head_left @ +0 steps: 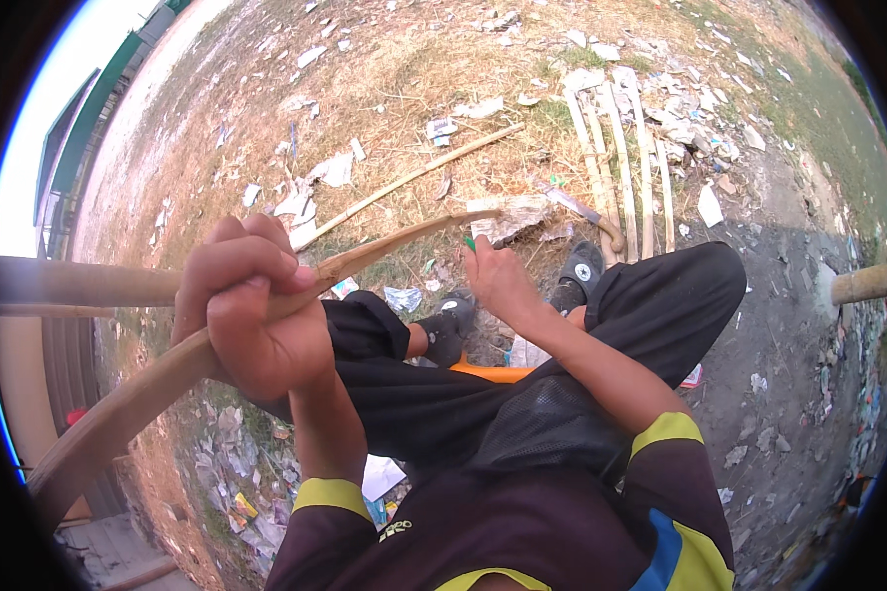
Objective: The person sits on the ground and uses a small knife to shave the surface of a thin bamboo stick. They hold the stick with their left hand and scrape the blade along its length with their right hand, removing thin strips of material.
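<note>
My left hand [251, 310] is clenched around a long bent bamboo strip [148, 389] that runs from the lower left up to the middle of the view. Its thin far end [434, 229] reaches my right hand [498, 281], which pinches something small and green at the strip's tip; what it is I cannot tell. I sit with black trousers [650, 295] and dark shoes [579, 268] over an orange seat [493, 372].
Split bamboo slats [621, 167] lie side by side on the ground ahead, with a hooked blade tool [586, 212] beside them. A long thin cane [419, 177] lies across dry grass strewn with paper scraps. A thick pole [69, 286] crosses at left.
</note>
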